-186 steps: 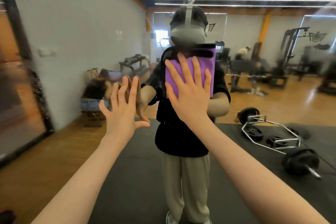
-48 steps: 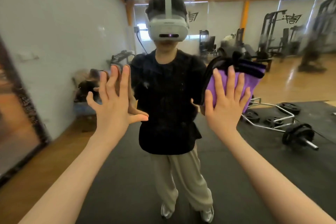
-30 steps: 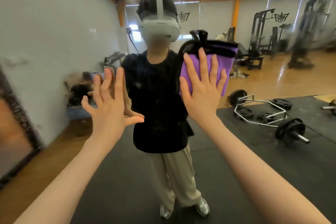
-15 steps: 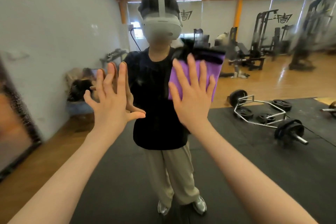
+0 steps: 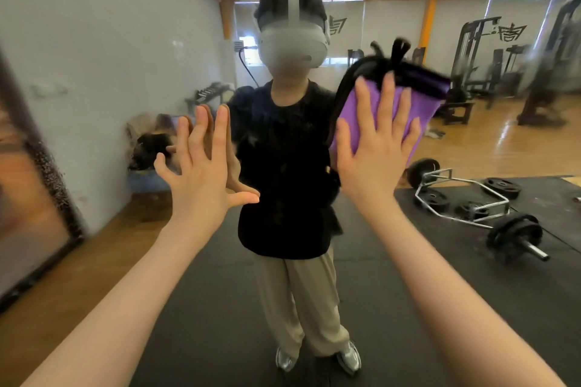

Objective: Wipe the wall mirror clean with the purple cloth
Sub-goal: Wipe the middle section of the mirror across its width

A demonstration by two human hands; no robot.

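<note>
While left hand point(image 5: 201, 179) braces wall mirror point(image 5: 110, 56), right hand point(image 5: 374, 154) presses purple cloth point(image 5: 421, 110).

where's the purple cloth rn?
In the head view the purple cloth sits right of centre, pressed flat against the wall mirror under the right hand. The left hand is spread on the glass beside it, not touching the cloth.

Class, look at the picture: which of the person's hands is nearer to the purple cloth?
Right. The right hand presses flat on the purple cloth against the wall mirror. The left hand is spread on the glass to the cloth's left, apart from it.
</note>
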